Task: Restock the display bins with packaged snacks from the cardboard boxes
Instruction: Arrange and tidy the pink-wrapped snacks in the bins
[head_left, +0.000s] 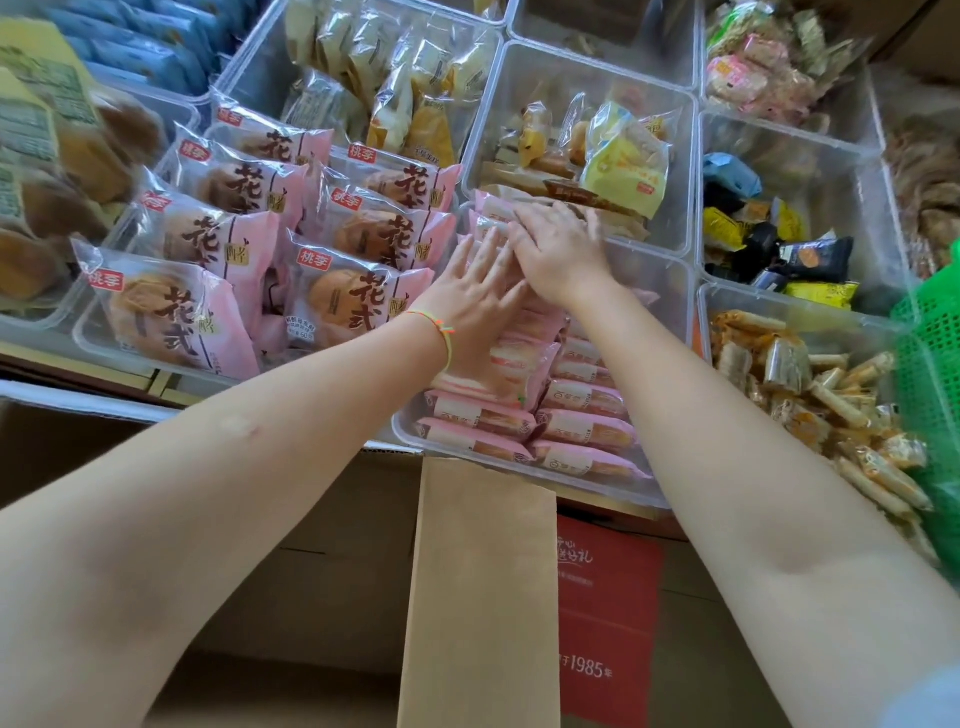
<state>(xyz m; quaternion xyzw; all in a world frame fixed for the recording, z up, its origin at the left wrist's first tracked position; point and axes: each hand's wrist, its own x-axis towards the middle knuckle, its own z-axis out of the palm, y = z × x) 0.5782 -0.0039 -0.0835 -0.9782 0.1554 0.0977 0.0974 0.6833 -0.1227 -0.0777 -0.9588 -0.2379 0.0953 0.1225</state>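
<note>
Under both of my palms sits a clear plastic display bin filled with small pink snack packets. My left hand lies flat on the packets with its fingers straight and spread, gripping nothing; a bright woven string bracelet circles its wrist. My right hand presses flat just beyond and to the right of the left one, fingers straight and splayed, its fingertips overlapping the left hand's. The packets nearer me than the hands lie in two columns, each long axis running left to right, ends pointing at the bin's side walls. Left of my left hand, larger pink bread packs stand tilted in rows in their own bin. Beyond my right hand a bin holds a yellow packet. Below my forearms, a brown cardboard box flap stands upright.
</note>
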